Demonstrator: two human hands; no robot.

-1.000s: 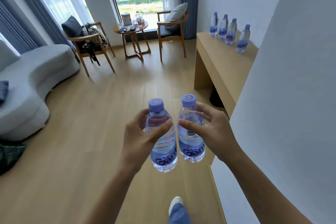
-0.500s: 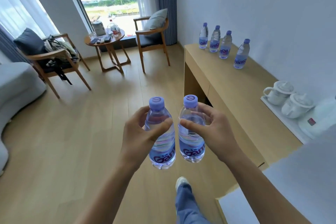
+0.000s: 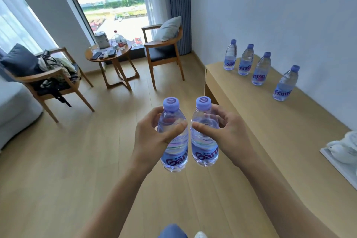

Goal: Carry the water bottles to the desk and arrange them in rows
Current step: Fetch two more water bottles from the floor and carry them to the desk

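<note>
Counter [image 3: 251, 114] along right wall; four bottles [image 3: 259, 69] in a row at its far end. Two held bottles [image 3: 191, 141] side by side, left of counter. Round table [image 3: 108, 58] far, between two chairs [image 3: 164, 52].

Six water bottles [image 3: 230, 56], two chairs [image 3: 164, 52], one round table [image 3: 109, 57].

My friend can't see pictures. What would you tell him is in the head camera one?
A person's left hand and right hand each hold an upright water bottle over a wooden floor. To the right, four more bottles stand in a row on a wooden desk; chairs and a round table sit by the window.
</note>
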